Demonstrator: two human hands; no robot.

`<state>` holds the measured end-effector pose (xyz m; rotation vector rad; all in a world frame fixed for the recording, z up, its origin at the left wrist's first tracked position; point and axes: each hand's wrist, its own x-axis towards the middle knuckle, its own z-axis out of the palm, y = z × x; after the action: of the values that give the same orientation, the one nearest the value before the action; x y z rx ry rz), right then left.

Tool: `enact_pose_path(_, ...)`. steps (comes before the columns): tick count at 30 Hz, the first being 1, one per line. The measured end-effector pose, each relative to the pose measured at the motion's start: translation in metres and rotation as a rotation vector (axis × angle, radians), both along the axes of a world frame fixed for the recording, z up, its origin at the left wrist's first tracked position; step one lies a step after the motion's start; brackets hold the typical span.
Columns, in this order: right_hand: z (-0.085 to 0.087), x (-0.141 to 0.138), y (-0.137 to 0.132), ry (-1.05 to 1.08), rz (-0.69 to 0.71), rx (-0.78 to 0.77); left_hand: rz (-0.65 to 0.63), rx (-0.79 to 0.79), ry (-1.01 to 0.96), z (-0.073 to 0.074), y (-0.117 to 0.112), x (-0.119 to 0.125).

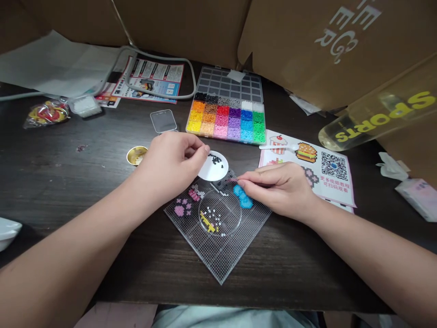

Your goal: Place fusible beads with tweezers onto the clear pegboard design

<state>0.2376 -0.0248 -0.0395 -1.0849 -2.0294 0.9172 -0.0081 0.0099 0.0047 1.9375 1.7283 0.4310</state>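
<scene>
While the right hand (278, 187) pinches a slim tool (232, 180), probably tweezers, between thumb and fingers, its tip points leftward over a clear pegboard (221, 259); so fine a grip seems suited to tiny beads. The left hand (172, 157) has its fingers curled, with thumb and fingertips at the rim of a white dish (211, 173); I cannot tell whether it grips or merely steadies it. That dish lies between the hands, presumably to keep its black beads (215, 159) close to the tool. Nearer the body than both hands, a clear round dish (230, 216) sits on the pegboard, perhaps keeping its white and yellow beads together. Beyond the hands, a bead case (213, 81) has its filled compartments facing them, sorted by colour, likely for easy picking. Past the right hand, a printed sheet (344, 187) faces the person, apparently for reading.
</scene>
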Motion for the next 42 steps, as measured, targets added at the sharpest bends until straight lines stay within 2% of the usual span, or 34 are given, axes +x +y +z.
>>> enact_pose_path(5,0.012,-0.006,-0.005,0.125,-0.098,0.020,-0.044,0.025,0.066,-0.002,0.001,0.001)
enact_pose_path(9,0.015,-0.011,-0.007,0.192,-0.200,-0.050,-0.098,0.048,0.017,-0.002,-0.002,0.003)
enact_pose_path(14,0.012,-0.011,-0.005,0.181,-0.186,-0.101,-0.095,0.094,-0.028,0.002,-0.005,0.002)
enact_pose_path(22,0.011,-0.005,-0.004,0.180,-0.222,-0.115,-0.034,0.071,-0.045,0.003,-0.004,-0.001)
enact_pose_path(26,0.011,-0.003,-0.005,0.152,-0.144,-0.067,0.007,0.066,-0.038,0.005,-0.004,-0.001)
enact_pose_path(31,0.003,0.003,-0.007,0.039,-0.007,0.031,0.042,0.063,-0.040,0.006,-0.003,0.000)
enact_pose_path(35,-0.001,0.005,-0.006,0.008,0.017,0.045,0.022,0.043,-0.022,0.003,-0.003,0.001)
enact_pose_path(42,0.002,0.005,-0.005,-0.004,0.045,0.036,-0.002,0.042,-0.027,0.002,-0.003,0.000)
